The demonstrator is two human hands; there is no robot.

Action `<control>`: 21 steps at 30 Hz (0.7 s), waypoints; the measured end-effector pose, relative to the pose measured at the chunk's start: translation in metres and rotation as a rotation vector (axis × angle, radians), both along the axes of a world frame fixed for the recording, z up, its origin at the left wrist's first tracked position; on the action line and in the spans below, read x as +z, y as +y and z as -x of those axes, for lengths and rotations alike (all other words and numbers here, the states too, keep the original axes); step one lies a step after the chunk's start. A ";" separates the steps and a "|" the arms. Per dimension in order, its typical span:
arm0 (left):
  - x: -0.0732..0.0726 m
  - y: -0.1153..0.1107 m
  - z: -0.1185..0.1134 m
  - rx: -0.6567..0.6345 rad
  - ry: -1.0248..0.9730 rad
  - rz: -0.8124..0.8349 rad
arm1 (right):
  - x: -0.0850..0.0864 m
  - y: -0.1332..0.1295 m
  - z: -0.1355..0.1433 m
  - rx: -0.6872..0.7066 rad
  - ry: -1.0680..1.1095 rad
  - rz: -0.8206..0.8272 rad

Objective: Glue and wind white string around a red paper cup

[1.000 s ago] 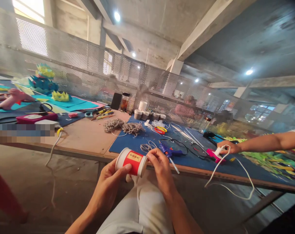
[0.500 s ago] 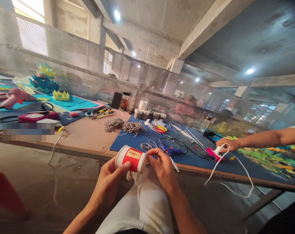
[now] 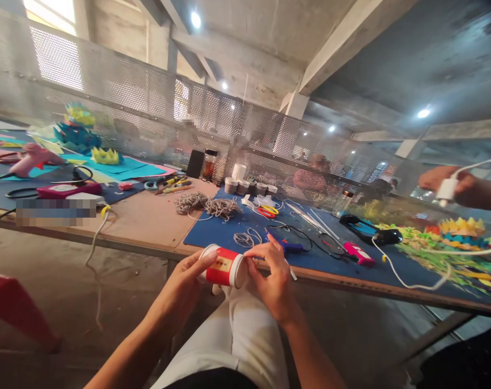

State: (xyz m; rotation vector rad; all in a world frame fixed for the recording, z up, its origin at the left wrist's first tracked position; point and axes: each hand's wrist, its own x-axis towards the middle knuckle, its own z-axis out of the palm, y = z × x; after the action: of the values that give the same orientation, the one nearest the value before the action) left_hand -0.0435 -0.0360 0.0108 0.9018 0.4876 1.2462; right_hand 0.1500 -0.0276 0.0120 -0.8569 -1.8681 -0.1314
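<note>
A paper cup (image 3: pixel 224 268), white with a red band and a pale gold label, lies on its side in the air above my lap. My left hand (image 3: pixel 191 273) is closed around its left end, with the thumb lying across the band. At the right end, my right hand (image 3: pixel 270 273) pinches the rim between thumb and fingers. Just behind the cup, on the blue mat, are a blue glue gun (image 3: pixel 288 246) and a loop of thin cord (image 3: pixel 246 237). The inside of the cup is hidden from me.
Bundles of grey twine (image 3: pixel 208 206), red-and-yellow scissors (image 3: pixel 267 210) and small tubs (image 3: pixel 244 187) sit farther back. A magenta box (image 3: pixel 358 254) lies right. Another person's hand (image 3: pixel 460 186) holds a white plug (image 3: pixel 447 188) with a trailing cord. A red stool (image 3: pixel 14 308) stands left.
My left hand has shifted on the cup, its thumb now higher on the band, and the cup has turned a little. The other person's hand has lifted the white plug up and right from the magenta box.
</note>
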 end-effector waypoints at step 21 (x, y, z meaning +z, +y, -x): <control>0.003 -0.006 -0.007 0.199 0.157 -0.091 | 0.004 -0.012 -0.047 -0.316 -0.140 0.052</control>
State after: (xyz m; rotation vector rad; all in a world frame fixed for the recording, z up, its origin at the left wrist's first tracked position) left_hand -0.0363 -0.0416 0.0135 1.0537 0.6622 1.3925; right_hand 0.1970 -0.0392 0.0162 -1.2024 -1.8591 -0.3481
